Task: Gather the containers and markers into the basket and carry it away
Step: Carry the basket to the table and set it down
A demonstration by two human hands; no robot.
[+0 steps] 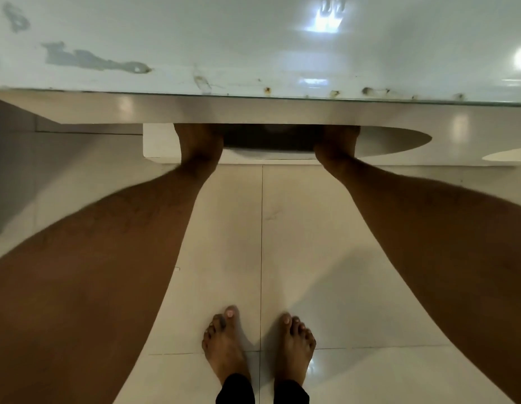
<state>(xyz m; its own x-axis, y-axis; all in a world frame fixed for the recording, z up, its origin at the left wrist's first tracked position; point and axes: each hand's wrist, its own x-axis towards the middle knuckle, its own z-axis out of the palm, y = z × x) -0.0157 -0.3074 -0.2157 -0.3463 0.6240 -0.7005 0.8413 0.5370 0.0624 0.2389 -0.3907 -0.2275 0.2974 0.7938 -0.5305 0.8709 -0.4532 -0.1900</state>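
- My forearms (131, 228) are bare, no sleeves on either.
- My feet (224, 342) are bare too.
- I see black trouser cuffs (236, 389) at both ankles.

Glossy white table (253, 53) across the upper part of the view, reflecting lights at right. Grey smears at upper left, small brown chips (370, 91) along the near edge. Shelf (166, 141) below the edge, holding a dark object (268, 138), mostly hidden and too dim to identify. Pale tiled floor (282, 228) underneath, grout lines crossing; two bare feet (259, 345) standing on it, side by side, toes toward the table.
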